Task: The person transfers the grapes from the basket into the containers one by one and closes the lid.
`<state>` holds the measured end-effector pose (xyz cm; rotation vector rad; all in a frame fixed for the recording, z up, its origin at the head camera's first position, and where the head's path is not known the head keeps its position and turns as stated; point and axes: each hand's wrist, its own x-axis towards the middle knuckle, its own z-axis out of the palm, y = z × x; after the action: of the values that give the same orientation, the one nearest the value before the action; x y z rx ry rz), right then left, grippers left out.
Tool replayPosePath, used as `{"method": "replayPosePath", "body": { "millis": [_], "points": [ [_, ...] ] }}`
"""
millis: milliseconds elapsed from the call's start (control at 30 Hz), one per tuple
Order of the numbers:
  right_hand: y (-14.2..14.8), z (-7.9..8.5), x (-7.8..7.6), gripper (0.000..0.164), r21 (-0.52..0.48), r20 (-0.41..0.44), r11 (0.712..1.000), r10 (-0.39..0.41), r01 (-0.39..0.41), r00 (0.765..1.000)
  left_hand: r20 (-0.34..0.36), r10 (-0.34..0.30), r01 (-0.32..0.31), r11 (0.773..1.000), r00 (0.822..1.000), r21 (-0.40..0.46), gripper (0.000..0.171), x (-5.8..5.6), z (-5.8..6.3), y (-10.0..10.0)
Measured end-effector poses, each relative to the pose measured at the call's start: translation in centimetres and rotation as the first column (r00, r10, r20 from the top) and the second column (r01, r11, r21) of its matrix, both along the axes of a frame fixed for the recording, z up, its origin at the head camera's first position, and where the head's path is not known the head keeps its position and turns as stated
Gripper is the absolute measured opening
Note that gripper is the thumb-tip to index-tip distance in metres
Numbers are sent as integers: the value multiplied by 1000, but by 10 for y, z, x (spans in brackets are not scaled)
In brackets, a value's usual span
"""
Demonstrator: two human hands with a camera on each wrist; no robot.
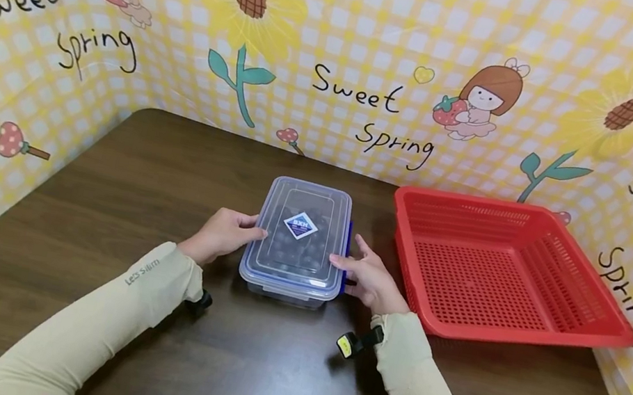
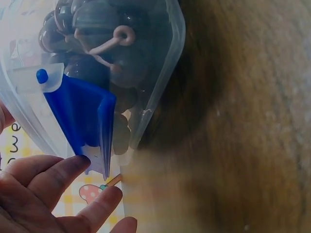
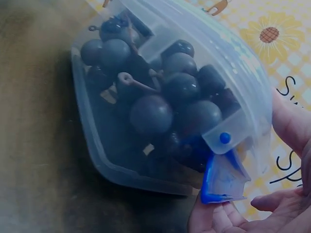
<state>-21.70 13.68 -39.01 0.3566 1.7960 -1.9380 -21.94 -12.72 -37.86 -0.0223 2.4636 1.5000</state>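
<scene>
A clear plastic food container (image 1: pixel 291 196) with a closed-down lid stands on the table, a blue-and-white label on top. Dark grapes (image 3: pixel 151 114) with brown stems show through its walls. At the container's left side my left hand (image 1: pixel 221 234) has its thumb at the lid's edge; in the left wrist view a fingertip touches the blue latch (image 2: pixel 80 114), which juts outward. On the opposite side my right hand (image 1: pixel 372 279) rests its thumb on the lid. Its fingers lie under and beside another outward-tilted blue latch (image 3: pixel 223 179).
A red perforated plastic basket (image 1: pixel 420 308) stands to the right, close to my right hand. Brown wood-look table (image 1: pixel 233 380) extends around the container. A yellow checked cloth (image 1: pixel 344 40) with printed flowers rises behind and along both sides.
</scene>
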Motion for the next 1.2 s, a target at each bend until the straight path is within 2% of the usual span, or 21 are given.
{"method": "replayPosePath", "body": {
  "millis": [133, 267, 500, 867, 1200],
  "points": [
    [1, 3, -6, 91, 31, 9, 999, 22, -23, 1000, -17, -1, 1, 1000, 1000, -15, 44, -1, 2, 0],
    [3, 6, -11, 92, 50, 19, 998, 46, -47, 999, -2, -8, 8, 999, 1000, -39, 46, -2, 4, 1],
    [2, 6, -17, 91, 73, 36, 996, 57, -60, 998, 8, -3, 3, 1000, 1000, -13, 44, -3, 4, 1],
    [1, 9, -18, 90, 71, 28, 996, 58, -60, 998, 14, -14, 15, 1000, 1000, -26, 47, -5, 4, -1],
    [-4, 11, -14, 92, 147, -17, 988, 44, -41, 999, 33, 10, -10, 1000, 999, -13, 46, -3, 1, -3]
  ]
}}
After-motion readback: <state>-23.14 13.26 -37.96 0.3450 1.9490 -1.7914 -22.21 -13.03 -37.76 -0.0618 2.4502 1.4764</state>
